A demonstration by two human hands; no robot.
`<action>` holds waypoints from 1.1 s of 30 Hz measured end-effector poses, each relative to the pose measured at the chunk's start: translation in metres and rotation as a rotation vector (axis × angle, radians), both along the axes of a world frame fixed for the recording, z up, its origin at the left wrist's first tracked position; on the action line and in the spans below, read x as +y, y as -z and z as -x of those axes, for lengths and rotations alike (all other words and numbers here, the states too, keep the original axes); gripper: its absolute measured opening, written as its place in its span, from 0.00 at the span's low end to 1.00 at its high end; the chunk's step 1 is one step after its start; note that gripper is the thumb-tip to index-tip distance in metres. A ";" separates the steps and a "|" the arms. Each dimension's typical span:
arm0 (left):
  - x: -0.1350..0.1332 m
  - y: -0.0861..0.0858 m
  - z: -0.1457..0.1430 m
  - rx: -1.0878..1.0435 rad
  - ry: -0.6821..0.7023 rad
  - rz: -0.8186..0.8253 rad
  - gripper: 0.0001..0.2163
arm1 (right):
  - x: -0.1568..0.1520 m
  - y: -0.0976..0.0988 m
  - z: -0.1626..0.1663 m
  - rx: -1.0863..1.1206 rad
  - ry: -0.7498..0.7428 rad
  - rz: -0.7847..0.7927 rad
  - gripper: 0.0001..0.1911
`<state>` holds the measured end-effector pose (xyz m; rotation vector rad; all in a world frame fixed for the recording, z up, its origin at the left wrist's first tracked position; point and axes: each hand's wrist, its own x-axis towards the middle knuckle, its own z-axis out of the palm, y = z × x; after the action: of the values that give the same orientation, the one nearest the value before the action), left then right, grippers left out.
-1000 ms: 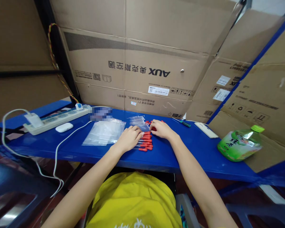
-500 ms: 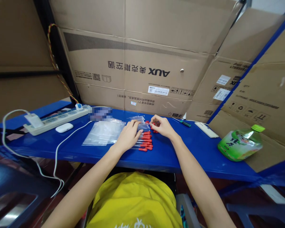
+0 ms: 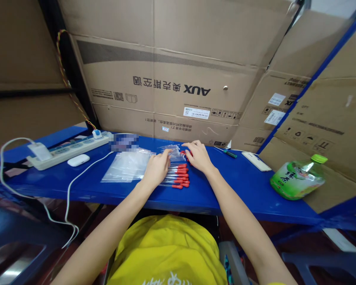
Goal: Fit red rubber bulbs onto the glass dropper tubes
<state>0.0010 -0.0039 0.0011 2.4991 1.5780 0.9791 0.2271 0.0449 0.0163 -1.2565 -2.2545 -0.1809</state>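
A row of clear droppers with red bulbs (image 3: 179, 176) lies on the blue shelf (image 3: 219, 190) in front of me. My left hand (image 3: 156, 168) rests on the clear tube ends of the row, fingers bent and pressed down on them. My right hand (image 3: 197, 155) lies at the far red-bulb end of the row, fingers stretched and touching the bulbs. A stack of clear plastic bags (image 3: 127, 165) sits just left of my left hand.
A white power strip (image 3: 68, 147) with a charger and cable (image 3: 74, 182), a white earbud case (image 3: 78, 160), a green bottle lying on its side (image 3: 296, 178), a white flat device (image 3: 256, 161) and a small screwdriver (image 3: 230, 153) share the shelf. Cardboard boxes (image 3: 172, 79) form the back wall.
My right hand has moved from pinching the bulbs to lying flatter at the far end of the row. My left hand slid slightly farther along the tubes.
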 end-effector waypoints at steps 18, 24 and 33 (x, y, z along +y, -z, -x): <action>0.002 0.006 -0.001 -0.215 0.035 -0.020 0.11 | 0.017 0.018 0.005 -0.252 0.127 0.112 0.19; 0.002 0.006 -0.001 -0.207 0.036 -0.010 0.12 | 0.017 0.016 0.004 -0.234 0.125 0.097 0.18; 0.001 0.003 0.000 -0.193 -0.019 0.018 0.11 | 0.019 0.008 -0.009 0.106 0.118 -0.052 0.07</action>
<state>0.0014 -0.0030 -0.0017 2.3013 1.5473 1.1638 0.2365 0.0640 0.0085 -1.3411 -2.0753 -0.2100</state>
